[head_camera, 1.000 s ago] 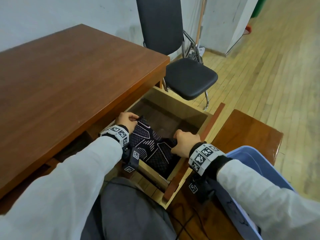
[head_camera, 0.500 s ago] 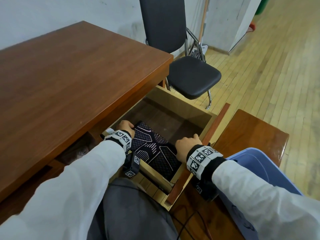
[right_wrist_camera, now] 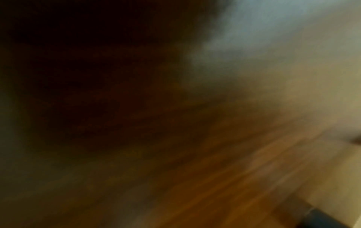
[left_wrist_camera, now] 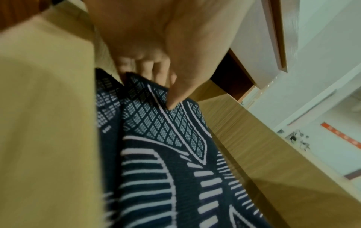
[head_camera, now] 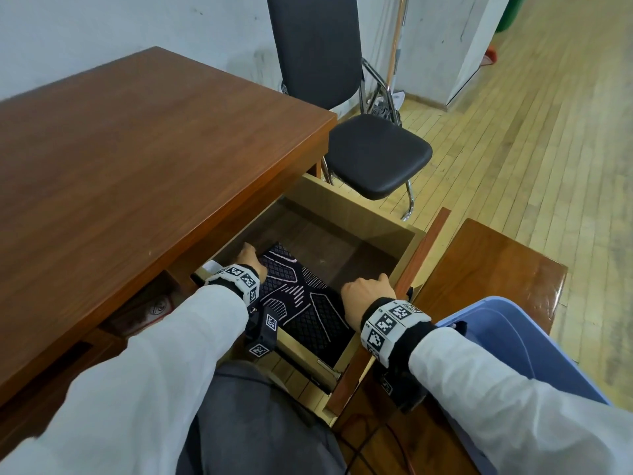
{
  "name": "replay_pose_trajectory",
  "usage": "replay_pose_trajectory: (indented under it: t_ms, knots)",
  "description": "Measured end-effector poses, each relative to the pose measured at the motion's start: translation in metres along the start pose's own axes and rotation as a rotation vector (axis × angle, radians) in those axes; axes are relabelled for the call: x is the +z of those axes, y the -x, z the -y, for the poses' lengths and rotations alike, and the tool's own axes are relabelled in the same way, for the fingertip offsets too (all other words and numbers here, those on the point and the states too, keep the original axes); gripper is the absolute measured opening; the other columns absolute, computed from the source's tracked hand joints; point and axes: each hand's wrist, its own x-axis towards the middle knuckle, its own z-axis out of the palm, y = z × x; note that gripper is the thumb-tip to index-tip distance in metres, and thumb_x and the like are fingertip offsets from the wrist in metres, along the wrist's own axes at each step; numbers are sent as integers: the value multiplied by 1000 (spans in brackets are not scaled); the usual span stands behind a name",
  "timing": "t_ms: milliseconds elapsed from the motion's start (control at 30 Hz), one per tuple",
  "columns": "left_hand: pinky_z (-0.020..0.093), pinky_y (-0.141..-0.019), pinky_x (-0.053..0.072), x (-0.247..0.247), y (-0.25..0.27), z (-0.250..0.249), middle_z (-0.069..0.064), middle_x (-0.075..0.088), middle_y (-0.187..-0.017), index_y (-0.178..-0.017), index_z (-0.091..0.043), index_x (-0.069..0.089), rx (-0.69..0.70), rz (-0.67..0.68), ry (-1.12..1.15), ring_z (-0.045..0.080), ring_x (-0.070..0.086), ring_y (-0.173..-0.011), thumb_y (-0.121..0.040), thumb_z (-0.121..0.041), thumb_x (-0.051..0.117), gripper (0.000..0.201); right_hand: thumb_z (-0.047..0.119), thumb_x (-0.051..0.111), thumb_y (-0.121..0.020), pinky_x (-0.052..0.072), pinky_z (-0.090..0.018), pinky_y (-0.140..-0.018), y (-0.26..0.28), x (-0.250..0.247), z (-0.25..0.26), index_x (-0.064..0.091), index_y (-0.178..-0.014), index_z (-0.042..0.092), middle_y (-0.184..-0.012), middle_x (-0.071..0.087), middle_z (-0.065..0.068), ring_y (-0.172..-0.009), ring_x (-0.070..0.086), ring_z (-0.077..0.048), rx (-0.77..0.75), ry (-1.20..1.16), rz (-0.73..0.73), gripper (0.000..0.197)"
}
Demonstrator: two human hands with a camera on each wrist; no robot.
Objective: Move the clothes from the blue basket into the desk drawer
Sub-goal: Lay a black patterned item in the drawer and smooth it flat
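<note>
The desk drawer (head_camera: 356, 214) stands pulled out, with a folded dark garment (head_camera: 298, 296) patterned in white lines lying in its near left part. My left hand (head_camera: 248, 260) is at the garment's far left corner. In the left wrist view this left hand (left_wrist_camera: 162, 88) pinches the cloth (left_wrist_camera: 175, 138), thumb on top and fingers beneath. My right hand (head_camera: 366, 293) sits at the garment's right edge beside the drawer front, its fingers curled down over the cloth. The right wrist view is a blur. The blue basket (head_camera: 534, 341) is at my right elbow, its inside mostly hidden.
The brown desk (head_camera: 154, 159) top fills the left. A black chair (head_camera: 376, 156) stands beyond the drawer. The basket rests on a low wooden stand (head_camera: 496, 262). Cables (head_camera: 370, 443) run on the floor by my knee. The drawer's far right half holds nothing.
Both hands have lowered the garment into the drawer and slid it towards the left wall. My left hand has gone deeper under the desk edge.
</note>
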Motion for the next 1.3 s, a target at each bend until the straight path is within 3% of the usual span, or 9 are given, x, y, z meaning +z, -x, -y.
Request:
replay_pose_trajectory:
  t_ms: [200, 400, 600, 733, 900, 1000, 1133, 1233, 1300]
  knots:
    - [31, -95, 45, -5, 9, 3, 17, 60, -128, -125, -1, 55, 25, 69, -430, 30, 59, -117, -96, -11, 51, 31, 25, 50, -91, 28, -45, -101, -6, 2, 2, 62, -105, 17, -108, 68, -3, -103, 61, -24, -24, 39, 131, 20]
    - [32, -86, 48, -13, 19, 1, 16, 65, -120, -115, 0, 61, 53, 37, -612, 30, 63, -110, -93, -12, 54, 25, 32, 49, -90, 30, -46, -101, -4, 6, -1, 58, -115, 18, -118, 63, -6, -115, 53, -28, -10, -26, -55, 30]
    - [37, -90, 48, -15, 40, 4, 16, 63, -122, -114, -3, 60, 105, -44, -546, 32, 58, -114, -92, -17, 57, 27, 24, 50, -90, 47, -40, -98, 20, -13, -23, 49, -132, 17, -129, 58, -8, -117, 56, -27, -43, -516, -321, 43]
    - [35, -78, 49, -18, 65, -16, 14, 67, -113, -110, -6, 66, 191, -109, -300, 33, 64, -101, -93, -17, 53, 23, 23, 51, -93, 50, -27, -84, 45, -22, -56, 58, -123, 17, -117, 65, -4, -105, 62, -21, -2, -637, -364, 32]
    - [38, -88, 51, -13, 108, -64, 17, 69, -109, -105, -6, 69, 303, -147, -54, 35, 64, -103, -96, -18, 45, 28, 23, 52, -90, 48, -27, -72, 79, -15, -102, 66, -105, 16, -104, 69, -5, -89, 63, -21, 150, -644, -365, 22]
    - [37, -92, 49, 1, 135, -92, 14, 69, -112, -105, -7, 69, 386, -104, 1, 34, 62, -107, -95, -21, 47, 28, 23, 51, -90, 49, -29, -71, 103, 1, -130, 67, -91, 8, -91, 66, -9, -83, 62, -25, 267, -579, -302, 22]
    - [35, -89, 49, 24, 167, -122, 14, 69, -109, -99, -7, 69, 481, -24, 8, 32, 63, -103, -94, -20, 49, 24, 26, 53, -89, 39, -25, -55, 124, 31, -153, 59, -70, 10, -74, 55, -8, -62, 51, -20, 351, -523, -60, 26]
    - [35, -88, 50, 35, 184, -138, 13, 69, -105, -98, -7, 69, 504, 8, 16, 30, 65, -99, -94, -19, 50, 23, 33, 55, -93, 39, -26, -64, 137, 49, -155, 68, -83, 6, -88, 64, -17, -77, 60, -26, 335, -511, 93, 32]
    - [34, -86, 50, 38, 191, -145, 12, 69, -103, -97, -6, 68, 505, 11, 19, 29, 65, -96, -95, -19, 50, 23, 39, 55, -94, 39, -28, -67, 140, 60, -154, 63, -76, 10, -77, 61, -8, -67, 53, -19, 338, -531, 126, 35]
